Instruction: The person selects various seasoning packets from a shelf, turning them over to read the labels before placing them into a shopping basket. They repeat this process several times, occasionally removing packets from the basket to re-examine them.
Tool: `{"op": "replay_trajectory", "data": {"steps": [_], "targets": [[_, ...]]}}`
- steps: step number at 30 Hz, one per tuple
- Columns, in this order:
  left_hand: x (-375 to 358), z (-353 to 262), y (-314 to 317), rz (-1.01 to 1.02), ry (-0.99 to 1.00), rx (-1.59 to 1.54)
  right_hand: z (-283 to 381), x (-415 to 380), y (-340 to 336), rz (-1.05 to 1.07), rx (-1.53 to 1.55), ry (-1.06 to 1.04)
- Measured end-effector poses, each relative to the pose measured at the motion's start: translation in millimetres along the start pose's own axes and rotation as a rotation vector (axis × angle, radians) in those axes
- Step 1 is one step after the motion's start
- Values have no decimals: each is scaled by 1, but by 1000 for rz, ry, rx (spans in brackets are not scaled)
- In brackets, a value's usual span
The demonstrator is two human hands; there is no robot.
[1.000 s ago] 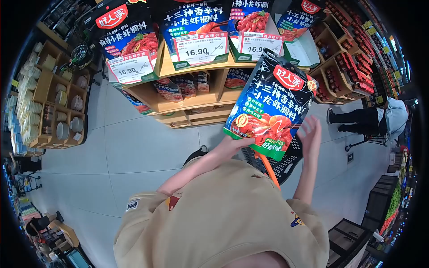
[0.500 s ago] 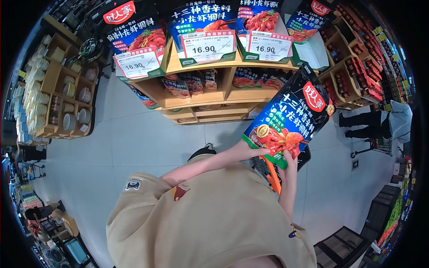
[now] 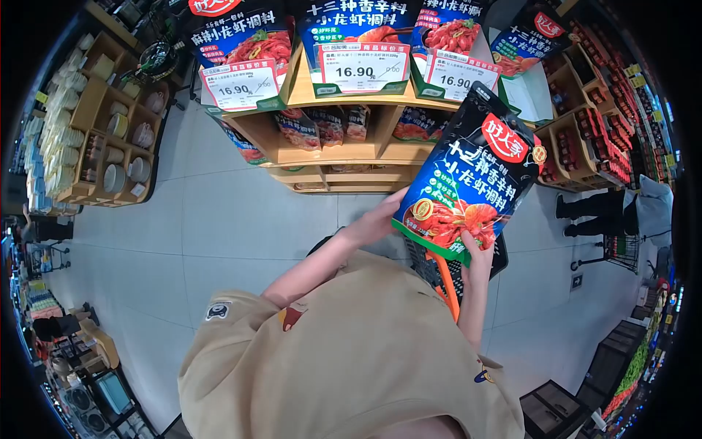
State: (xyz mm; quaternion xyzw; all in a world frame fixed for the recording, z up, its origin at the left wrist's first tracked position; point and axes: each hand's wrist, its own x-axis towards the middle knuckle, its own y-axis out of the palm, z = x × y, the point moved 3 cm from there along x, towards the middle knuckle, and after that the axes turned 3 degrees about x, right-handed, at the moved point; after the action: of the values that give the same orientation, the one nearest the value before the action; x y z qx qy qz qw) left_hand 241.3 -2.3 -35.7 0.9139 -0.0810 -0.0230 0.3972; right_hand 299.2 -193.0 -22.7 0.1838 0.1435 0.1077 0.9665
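Observation:
A black and blue seasoning pouch with a crayfish picture and a green bottom edge is held up in front of me, tilted to the right. My right hand is closed on its lower edge, the thumb lying on the front. At the pouch's lower left side, my left hand holds it from behind, with its fingers mostly hidden by the pouch. Similar pouches stand on the wooden shelf ahead, behind price cards reading 16.90.
Below the pouch is a black basket with an orange handle. Bowls fill a wooden rack at left. A person stands at right by a cart. Dark crates are at lower right.
My left thumb has come off the pouch's front, and that hand has moved up and left along its side. The pouch now appears a little lower and more to the left.

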Motion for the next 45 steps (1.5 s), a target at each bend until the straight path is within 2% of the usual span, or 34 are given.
{"op": "replay_trajectory", "data": {"steps": [4, 7, 15, 19, 32, 37, 39, 41, 45], "targets": [[-1, -22, -3, -2, 71, 150, 5, 2, 15, 86, -112, -23], [-4, -25, -13, -99, 130, 172, 3, 2, 26, 190, -231, -24], [-18, -33, -12, -301, 232, 279, 9, 4, 44, 326, -276, 32], [-20, -34, -16, -348, 230, 274, 8, 5, 48, 332, -317, 32], [-17, -33, -19, -318, 224, 268, 6, 6, 48, 310, -307, 50], [-13, -29, -29, -332, 208, 275, -2, 9, 43, 226, -339, 75], [-11, -29, -30, -320, 213, 313, 0, 9, 47, 285, -327, 71], [-10, -33, -29, -312, 249, 352, -3, 10, 48, 222, -243, 40], [-8, -35, -28, -320, 241, 392, -3, 9, 49, 169, -262, 30]]}}
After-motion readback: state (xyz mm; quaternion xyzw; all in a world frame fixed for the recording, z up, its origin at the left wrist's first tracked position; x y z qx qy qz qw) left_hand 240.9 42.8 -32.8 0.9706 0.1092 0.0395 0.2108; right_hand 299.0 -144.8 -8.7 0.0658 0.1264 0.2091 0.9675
